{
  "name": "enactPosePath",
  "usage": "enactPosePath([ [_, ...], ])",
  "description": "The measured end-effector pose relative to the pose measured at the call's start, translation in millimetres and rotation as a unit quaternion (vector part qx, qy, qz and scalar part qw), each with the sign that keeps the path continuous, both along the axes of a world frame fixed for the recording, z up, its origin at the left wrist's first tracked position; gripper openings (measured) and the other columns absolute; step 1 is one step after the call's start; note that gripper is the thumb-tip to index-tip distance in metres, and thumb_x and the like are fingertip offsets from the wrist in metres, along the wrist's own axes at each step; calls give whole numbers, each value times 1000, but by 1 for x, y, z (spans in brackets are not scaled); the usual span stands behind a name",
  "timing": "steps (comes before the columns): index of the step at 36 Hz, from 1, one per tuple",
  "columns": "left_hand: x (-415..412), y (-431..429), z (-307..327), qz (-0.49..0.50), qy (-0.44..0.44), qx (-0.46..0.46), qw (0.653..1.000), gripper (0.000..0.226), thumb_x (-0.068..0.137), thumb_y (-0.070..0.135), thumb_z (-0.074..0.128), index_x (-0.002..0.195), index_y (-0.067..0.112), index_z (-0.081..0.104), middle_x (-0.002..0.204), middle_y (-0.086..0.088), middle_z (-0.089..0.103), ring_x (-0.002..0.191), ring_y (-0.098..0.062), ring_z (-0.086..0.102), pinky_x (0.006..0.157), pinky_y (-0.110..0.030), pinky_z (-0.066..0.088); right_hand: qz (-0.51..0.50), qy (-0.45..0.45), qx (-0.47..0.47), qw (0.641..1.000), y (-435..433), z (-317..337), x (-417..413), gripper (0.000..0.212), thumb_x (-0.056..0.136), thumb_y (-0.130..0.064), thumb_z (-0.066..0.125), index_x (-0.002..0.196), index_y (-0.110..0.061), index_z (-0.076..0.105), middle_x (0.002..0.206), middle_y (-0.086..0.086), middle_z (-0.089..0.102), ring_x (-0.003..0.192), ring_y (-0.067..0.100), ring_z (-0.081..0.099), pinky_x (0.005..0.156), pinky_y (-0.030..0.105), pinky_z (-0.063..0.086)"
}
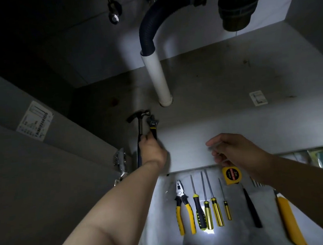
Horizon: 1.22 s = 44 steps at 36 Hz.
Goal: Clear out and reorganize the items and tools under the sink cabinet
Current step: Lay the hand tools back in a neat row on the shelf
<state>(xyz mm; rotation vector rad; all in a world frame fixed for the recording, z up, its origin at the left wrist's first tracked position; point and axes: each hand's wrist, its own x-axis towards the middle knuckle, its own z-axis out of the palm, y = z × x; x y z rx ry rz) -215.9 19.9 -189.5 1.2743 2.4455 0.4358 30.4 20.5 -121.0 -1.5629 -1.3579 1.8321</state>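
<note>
Dim under-sink cabinet floor (212,82), left hand (152,150) grip clamped on wrench (152,123) beside hammer (139,117), right hand (236,150) grip apart

The cabinet is dim, its upper left corner (5,28) almost black. The strongest light falls from the near side on the pale floor (157,211) in front, burning a white glare at the butts of the screwdrivers (207,214). A broad soft shadow lies over the cabinet floor (231,80), and the wrench (152,124) gripped by the left hand (151,149) shows dark on dark. The right hand (238,150) is smeared, probably by motion, and straight edges bow toward the frame's sides.
</note>
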Motion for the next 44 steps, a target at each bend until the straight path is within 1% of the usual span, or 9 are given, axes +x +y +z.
enactPosePath([
  [8, 8, -20, -2, -21, 14, 46, 999, 52, 87, -1, 52, 138, 6, 51, 133, -18, 47, 120, -37, 48, 106, -36, 41, 32, -23, 11, 999, -4, 3, -4, 27, 98, -4, 48, 104, -17, 70, 99, 12, 68, 79, 20, 66, 67, 27, 51],
  [13, 30, -82, -23, -101, 99, 127, 982, 37, 86, 19, 67, 117, 26, 49, 116, 3, 45, 107, -15, 47, 94, -32, 50, 83, -48, 4, 995, -12, 1, -2, 23, 99, -9, 49, 103, -18, 70, 96, 11, 70, 77, 17, 67, 62, 26, 52],
  [19, 53, -153, -70, -45, -43, -27, 998, 35, 89, 39, 69, 110, 27, 44, 113, 2, 45, 104, -21, 54, 85, -39, 54, 213, -141, -15, 967, -40, -23, -4, 18, 98, -16, 53, 100, -17, 70, 78, 3, 69, 54, 6, 63, 46, 16, 47],
  [25, 60, -171, -94, 45, -126, -161, 978, 65, 79, 55, 77, 120, 19, 42, 123, -6, 44, 121, -27, 45, 90, -42, 49, 362, -237, -41, 901, -70, -52, -11, 18, 98, -20, 51, 104, -15, 66, 91, 6, 68, 68, 13, 65, 48, 18, 49],
  [28, 66, -176, -103, 53, -126, -153, 979, 64, 79, 58, 75, 118, 20, 42, 122, -6, 47, 120, -29, 48, 83, -39, 45, 342, -251, -38, 905, -84, -74, -19, 19, 97, -17, 53, 106, -7, 65, 96, 17, 69, 72, 21, 65, 56, 27, 51],
  [31, 69, -180, -110, 56, -94, -146, 983, 60, 79, 57, 71, 118, 19, 45, 121, -4, 49, 119, -27, 50, 77, -37, 43, 326, -278, -6, 903, -101, -98, -31, 12, 92, -22, 62, 102, -16, 59, 96, 8, 64, 73, 14, 60, 62, 27, 50],
  [36, 60, -196, -116, 67, -68, -116, 989, 66, 69, 63, 74, 116, 24, 49, 112, 6, 40, 108, -21, 54, 71, -34, 44, 280, -366, 88, 883, -128, -136, -55, 43, 89, -45, 63, 122, -18, 54, 117, 9, 65, 108, 31, 64, 86, 40, 55],
  [41, 50, -211, -116, 104, -178, -80, 975, 60, 66, 52, 78, 114, 25, 53, 111, 8, 49, 85, -14, 60, 76, -34, 54, 256, -451, 150, 842, -142, -157, -77, 35, 91, -40, 64, 114, -14, 60, 112, 8, 69, 103, 28, 68, 77, 36, 54],
  [44, 47, -222, -110, 119, -196, -72, 971, 52, 61, 56, 73, 104, 43, 46, 84, 18, 66, 75, -3, 64, 66, -31, 53, 251, -434, 116, 857, -143, -164, -84, 25, 90, -34, 67, 106, -15, 67, 108, 7, 71, 101, 26, 69, 73, 32, 50],
])
